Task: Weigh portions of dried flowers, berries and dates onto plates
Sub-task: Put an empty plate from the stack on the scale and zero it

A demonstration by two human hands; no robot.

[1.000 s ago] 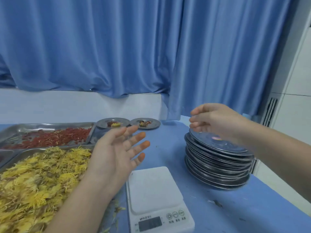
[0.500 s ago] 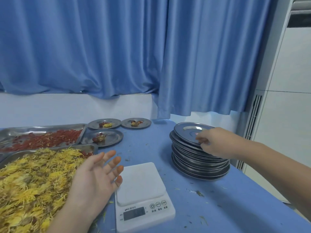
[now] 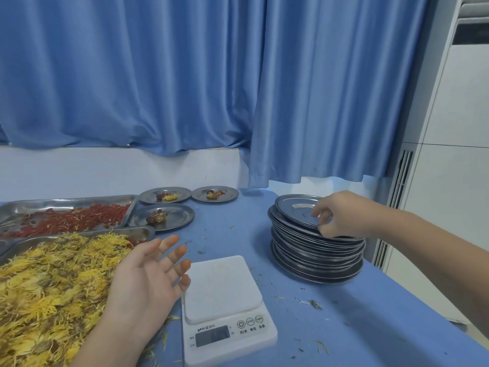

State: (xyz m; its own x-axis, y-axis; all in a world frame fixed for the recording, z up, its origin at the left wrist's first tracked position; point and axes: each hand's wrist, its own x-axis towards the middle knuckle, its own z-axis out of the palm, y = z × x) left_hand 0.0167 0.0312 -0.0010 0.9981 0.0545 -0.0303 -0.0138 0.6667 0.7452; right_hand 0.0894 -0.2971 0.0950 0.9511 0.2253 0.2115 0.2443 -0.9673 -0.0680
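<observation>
A white kitchen scale (image 3: pixel 225 300) sits near the table's front, its platform bare. My left hand (image 3: pixel 148 276) hovers open, palm up, just left of it, over the edge of a tray of yellow dried flowers (image 3: pixel 47 282). Behind that lies a tray of red berries (image 3: pixel 71 218). A tall stack of metal plates (image 3: pixel 315 247) stands to the right. My right hand (image 3: pixel 336 218) pinches the rim of the top plate (image 3: pixel 296 207), which is tilted up slightly. Three filled plates (image 3: pixel 164 215) (image 3: pixel 165 195) (image 3: pixel 214 194) rest at the back.
Blue curtains hang behind the blue table (image 3: pixel 344 327). A white floor-standing unit (image 3: pixel 436 168) stands close past the table's right edge. Flower crumbs lie scattered on the tabletop.
My right hand came down onto the plate stack and closed on the top plate's rim. My left hand sank lower beside the scale. The view has shifted to the right.
</observation>
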